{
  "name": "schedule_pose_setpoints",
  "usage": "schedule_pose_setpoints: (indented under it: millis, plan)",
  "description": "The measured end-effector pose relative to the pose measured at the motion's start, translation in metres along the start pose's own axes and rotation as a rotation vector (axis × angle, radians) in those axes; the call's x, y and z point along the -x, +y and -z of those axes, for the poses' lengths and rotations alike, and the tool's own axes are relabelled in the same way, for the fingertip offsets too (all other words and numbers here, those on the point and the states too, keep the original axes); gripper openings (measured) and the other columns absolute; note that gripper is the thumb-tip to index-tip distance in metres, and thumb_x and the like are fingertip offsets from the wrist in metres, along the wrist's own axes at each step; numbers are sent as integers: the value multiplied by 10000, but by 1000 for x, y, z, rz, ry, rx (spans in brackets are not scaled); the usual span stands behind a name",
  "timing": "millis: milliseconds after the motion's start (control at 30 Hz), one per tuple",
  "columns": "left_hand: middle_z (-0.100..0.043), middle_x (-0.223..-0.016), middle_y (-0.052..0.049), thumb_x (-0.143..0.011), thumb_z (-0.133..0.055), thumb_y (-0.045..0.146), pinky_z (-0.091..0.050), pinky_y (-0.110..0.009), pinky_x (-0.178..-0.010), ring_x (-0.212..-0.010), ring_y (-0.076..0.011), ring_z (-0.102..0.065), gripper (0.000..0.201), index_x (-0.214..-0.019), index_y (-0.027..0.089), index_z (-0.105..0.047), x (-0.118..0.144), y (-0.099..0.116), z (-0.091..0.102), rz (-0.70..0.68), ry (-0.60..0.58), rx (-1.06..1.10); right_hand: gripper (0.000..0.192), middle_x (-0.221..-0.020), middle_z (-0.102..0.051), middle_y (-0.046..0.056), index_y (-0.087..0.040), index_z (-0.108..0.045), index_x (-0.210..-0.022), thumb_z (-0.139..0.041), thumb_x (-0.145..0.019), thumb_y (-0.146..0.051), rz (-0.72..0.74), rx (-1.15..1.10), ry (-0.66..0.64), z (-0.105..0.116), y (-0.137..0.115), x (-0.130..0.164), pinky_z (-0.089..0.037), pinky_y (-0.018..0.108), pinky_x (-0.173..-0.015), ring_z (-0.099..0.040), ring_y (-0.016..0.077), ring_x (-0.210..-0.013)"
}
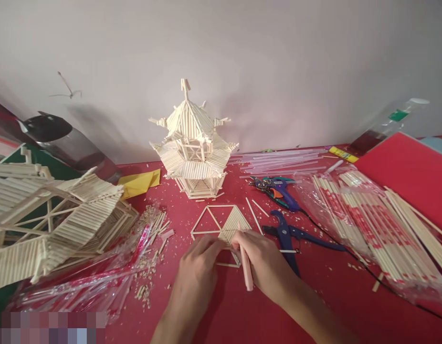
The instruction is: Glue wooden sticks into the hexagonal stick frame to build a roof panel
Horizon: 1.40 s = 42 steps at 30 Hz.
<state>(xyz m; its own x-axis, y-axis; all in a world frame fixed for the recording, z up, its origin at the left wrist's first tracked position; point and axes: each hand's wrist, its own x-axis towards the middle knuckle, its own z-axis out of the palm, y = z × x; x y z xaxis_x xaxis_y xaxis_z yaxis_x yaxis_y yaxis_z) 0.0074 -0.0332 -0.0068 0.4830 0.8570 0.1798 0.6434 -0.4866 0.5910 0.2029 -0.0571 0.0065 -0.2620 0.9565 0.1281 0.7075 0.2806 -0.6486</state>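
A hexagonal frame of thin wooden sticks [206, 232] lies on the red table in front of me, partly filled with triangular panels of sticks [236, 220]. My right hand [258, 251] is closed around a slim pink pen-like tool [247, 267], its narrow end over the panels. At the near left of the frame, my left hand [199, 260] has its fingers curled together by the sticks; what they pinch is hidden. Just right of my right hand lies a blue-handled cutter [285, 234]. Behind the frame stands a tiered stick pagoda [194, 153].
A larger stick structure [63, 215] fills the left, near plastic wrappers [85, 286] and cut scraps [145, 267]. Right are a corded blue glue gun [283, 191], bagged sticks [371, 224] and a red box [407, 172]. Clear glue sticks [281, 161] lie behind.
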Motion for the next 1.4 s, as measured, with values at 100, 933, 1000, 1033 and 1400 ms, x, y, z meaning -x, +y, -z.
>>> schedule_pose_setpoints:
  millis: [100, 933, 1000, 1033, 1400]
  plan:
    - [-742, -1111, -31, -845, -440, -42, -535, -286, -774, -966, -204, -716, 536, -1209, 279, -668, 0, -6, 13, 118, 7, -28, 291, -724, -501, -37, -233, -416, -861, -480, -818, 47, -17, -13, -6, 2, 0, 0, -274, 271, -622, -448, 150, -652]
    - [-785, -937, -20, -998, -496, 206, -492, -236, -610, -767, -199, -765, 232, -1115, 285, -680, -1, 8, 3, 310, -109, -77, 264, -709, -498, -47, -231, -415, -807, -488, -873, 14, -155, -116, -77, 13, 4, -2, -288, 270, -610, -457, 138, -647]
    - [-783, -931, -19, -1003, -491, 208, -497, -241, -617, -762, -200, -764, 234, -1133, 287, -668, 0, 7, 2, 319, -121, -67, 265, -729, -513, -42, -230, -423, -810, -495, -863, 20, -146, -110, -65, 13, 5, -1, -298, 267, -617, -466, 138, -662]
    - [-781, -922, -19, -1005, -491, 214, -503, -245, -626, -759, -202, -765, 233, -1145, 287, -663, 0, 7, 2, 325, -127, -58, 265, -736, -519, -40, -229, -428, -811, -499, -857, 22, -142, -109, -58, 13, 5, -1, -301, 266, -617, -470, 138, -666]
    - [-782, -964, -32, -1023, -453, 220, -511, -255, -651, -803, -198, -764, 231, -1126, 266, -655, -1, 5, 3, 302, -153, -47, 272, -752, -530, -37, -232, -443, -814, -516, -879, 22, -115, -119, -18, 8, 9, 1, -327, 262, -618, -481, 139, -679]
